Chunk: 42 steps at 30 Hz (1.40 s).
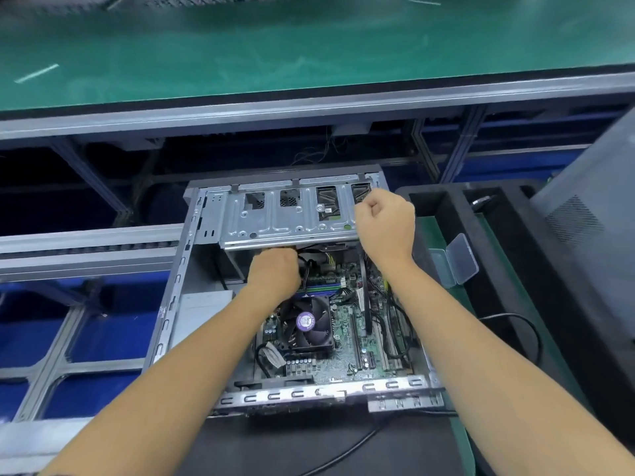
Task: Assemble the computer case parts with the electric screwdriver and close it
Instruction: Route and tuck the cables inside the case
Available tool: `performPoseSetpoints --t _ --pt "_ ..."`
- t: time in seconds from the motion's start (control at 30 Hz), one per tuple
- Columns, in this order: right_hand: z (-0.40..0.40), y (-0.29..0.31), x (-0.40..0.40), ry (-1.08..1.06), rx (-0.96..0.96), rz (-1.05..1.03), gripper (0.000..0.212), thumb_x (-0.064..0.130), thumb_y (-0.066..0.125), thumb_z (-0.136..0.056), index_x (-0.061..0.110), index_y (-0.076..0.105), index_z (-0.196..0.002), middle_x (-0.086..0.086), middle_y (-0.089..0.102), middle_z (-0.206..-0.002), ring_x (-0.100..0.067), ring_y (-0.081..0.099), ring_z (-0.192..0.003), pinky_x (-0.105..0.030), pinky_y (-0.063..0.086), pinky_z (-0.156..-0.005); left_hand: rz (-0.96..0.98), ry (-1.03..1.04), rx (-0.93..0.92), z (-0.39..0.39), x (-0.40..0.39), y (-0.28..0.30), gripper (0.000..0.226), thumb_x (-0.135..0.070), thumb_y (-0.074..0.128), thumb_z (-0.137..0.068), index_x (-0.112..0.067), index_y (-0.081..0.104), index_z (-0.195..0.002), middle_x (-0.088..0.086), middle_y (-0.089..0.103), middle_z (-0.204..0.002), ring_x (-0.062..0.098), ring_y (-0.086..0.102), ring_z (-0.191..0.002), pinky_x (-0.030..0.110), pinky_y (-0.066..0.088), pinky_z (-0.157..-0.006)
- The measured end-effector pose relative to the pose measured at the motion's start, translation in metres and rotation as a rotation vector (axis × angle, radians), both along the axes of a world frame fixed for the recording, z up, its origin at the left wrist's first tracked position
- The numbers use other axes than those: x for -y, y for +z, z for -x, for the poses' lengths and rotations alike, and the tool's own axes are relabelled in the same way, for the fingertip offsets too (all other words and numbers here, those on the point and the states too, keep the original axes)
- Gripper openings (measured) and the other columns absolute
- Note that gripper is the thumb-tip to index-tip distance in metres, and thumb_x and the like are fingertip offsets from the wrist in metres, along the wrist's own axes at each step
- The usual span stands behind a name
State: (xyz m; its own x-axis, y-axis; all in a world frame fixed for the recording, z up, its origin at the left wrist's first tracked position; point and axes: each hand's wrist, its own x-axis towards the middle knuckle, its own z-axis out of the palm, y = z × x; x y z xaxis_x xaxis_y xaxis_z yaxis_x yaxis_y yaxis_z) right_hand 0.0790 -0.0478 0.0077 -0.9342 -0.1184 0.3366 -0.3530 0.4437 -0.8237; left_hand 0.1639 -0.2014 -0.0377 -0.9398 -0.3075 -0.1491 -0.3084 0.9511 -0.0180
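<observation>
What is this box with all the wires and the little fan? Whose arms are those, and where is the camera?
The camera sits on a person's head, looking down, so those are the person's own arms. The box is an open computer case. Inside lies a green board with a fan. The left hand reaches under a metal bracket, fingers curled; what it holds is hidden. The right hand rests on the bracket's end, fingers curled. A small clear plastic box lies to the right.
</observation>
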Motion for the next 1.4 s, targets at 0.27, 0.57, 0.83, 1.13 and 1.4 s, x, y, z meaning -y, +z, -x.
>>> performPoseSetpoints --t 0.27,0.57,0.83,1.13,1.4 --pt "0.005 0.0 -0.002 -0.028 0.078 0.105 0.033 0.0 0.053 -0.083 0.014 0.043 -0.054 0.001 0.039 -0.049 -0.006 0.029 -0.047 -0.024 0.028 -0.047 -0.146 -0.007 0.065 -0.004 0.0 -0.002 0.024 -0.026 0.045 -0.096 -0.009 0.058 -0.107 0.015 0.062 -0.11 0.034 0.059 -0.097 0.034 0.04 -0.069" --pt "0.008 0.005 -0.005 -0.055 0.184 0.223 0.019 0.001 0.053 -0.085 -0.012 0.059 -0.073 -0.011 0.048 -0.059 -0.015 0.037 -0.058 -0.028 0.029 -0.054 -0.379 0.201 0.156 -0.005 0.01 0.009 0.016 -0.004 0.047 -0.084 -0.006 0.054 -0.098 0.007 0.056 -0.095 0.025 0.052 -0.082 0.033 0.046 -0.073" --pt "0.011 0.006 -0.007 -0.063 0.234 0.299 0.017 -0.001 0.053 -0.084 -0.009 0.06 -0.071 -0.001 0.045 -0.055 -0.008 0.035 -0.053 -0.018 0.031 -0.048 -0.416 0.249 0.137 -0.003 0.013 0.006 0.025 -0.001 0.044 -0.085 -0.005 0.054 -0.108 0.01 0.059 -0.111 0.026 0.052 -0.088 0.033 0.047 -0.079" --pt "0.013 0.004 -0.008 -0.049 0.248 0.309 0.017 -0.001 0.051 -0.084 -0.015 0.056 -0.075 -0.01 0.042 -0.061 -0.016 0.035 -0.061 -0.026 0.028 -0.054 -0.564 0.27 0.17 -0.006 0.03 0.007 0.011 -0.008 0.044 -0.087 -0.002 0.052 -0.091 0.009 0.059 -0.081 0.022 0.052 -0.065 0.03 0.043 -0.057" --pt "0.014 0.002 -0.006 -0.032 0.235 0.269 0.017 -0.001 0.051 -0.084 -0.013 0.056 -0.073 -0.009 0.042 -0.061 -0.014 0.035 -0.059 -0.024 0.027 -0.051 -0.264 0.103 0.464 -0.004 0.063 0.026 0.029 -0.016 0.049 -0.091 -0.002 0.056 -0.115 0.013 0.058 -0.116 0.022 0.048 -0.086 0.028 0.037 -0.072"
